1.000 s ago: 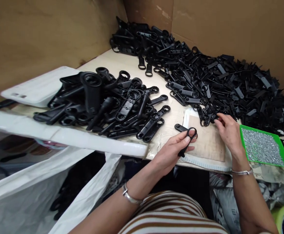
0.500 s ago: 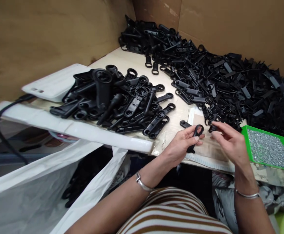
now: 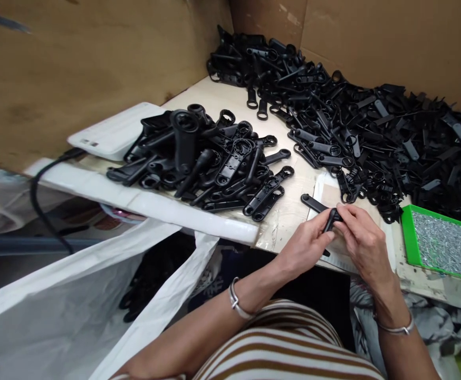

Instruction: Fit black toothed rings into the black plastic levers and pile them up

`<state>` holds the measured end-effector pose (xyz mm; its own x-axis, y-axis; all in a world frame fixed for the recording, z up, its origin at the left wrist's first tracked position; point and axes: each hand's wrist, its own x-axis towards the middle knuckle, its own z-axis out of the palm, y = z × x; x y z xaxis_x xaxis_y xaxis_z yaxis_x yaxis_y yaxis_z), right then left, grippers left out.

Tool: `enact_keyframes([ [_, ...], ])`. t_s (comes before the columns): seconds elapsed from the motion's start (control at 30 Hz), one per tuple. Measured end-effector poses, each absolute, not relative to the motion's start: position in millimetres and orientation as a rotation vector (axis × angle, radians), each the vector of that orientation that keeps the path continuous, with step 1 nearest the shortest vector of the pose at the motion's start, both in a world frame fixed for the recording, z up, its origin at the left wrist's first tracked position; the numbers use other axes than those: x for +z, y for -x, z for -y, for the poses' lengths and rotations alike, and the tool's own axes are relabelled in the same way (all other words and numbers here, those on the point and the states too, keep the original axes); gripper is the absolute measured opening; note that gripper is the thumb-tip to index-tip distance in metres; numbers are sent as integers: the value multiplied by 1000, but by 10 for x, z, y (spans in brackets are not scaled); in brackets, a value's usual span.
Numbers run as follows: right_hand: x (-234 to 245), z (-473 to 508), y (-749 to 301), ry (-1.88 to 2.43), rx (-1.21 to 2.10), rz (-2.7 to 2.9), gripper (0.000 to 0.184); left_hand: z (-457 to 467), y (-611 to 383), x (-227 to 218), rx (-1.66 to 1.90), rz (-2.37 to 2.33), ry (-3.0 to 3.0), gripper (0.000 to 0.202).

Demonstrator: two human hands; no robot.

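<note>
My left hand (image 3: 307,243) is closed around a black plastic handle (image 3: 329,222) with a ring-shaped end, held over the front edge of the table. Close against it, my right hand (image 3: 363,237) pinches a small black plastic part at the ring end. My fingers cover most of that small part, so I cannot tell how it sits in the ring. Just beyond my left fingers, another black handle (image 3: 313,203) lies on the tabletop.
Left of my hands is a heap of black ringed handles (image 3: 234,163), beside a white device (image 3: 115,132) with a black cable. A larger pile of black parts (image 3: 373,126) fills the back right. A green tray (image 3: 411,237) holds small silvery screws. Below the edge hangs a white sack (image 3: 76,311).
My right hand has moved left with the small black part, bringing it up to the handle's ring end. My hands now meet, where before there was a gap. The view has shifted slightly.
</note>
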<state>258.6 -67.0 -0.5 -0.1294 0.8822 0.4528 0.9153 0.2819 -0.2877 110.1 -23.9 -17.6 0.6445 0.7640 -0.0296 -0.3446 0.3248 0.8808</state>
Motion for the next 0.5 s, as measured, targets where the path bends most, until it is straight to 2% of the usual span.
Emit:
enact_keyframes([
  [0.2,-25,708,-2530,1603,-130,1964,33,231,-1018,-181,750,-604,-1299,43],
  [0.5,-47,748,-2563,1601,-81,1908,29,290,-1067,-230,748,-511,-1127,46],
])
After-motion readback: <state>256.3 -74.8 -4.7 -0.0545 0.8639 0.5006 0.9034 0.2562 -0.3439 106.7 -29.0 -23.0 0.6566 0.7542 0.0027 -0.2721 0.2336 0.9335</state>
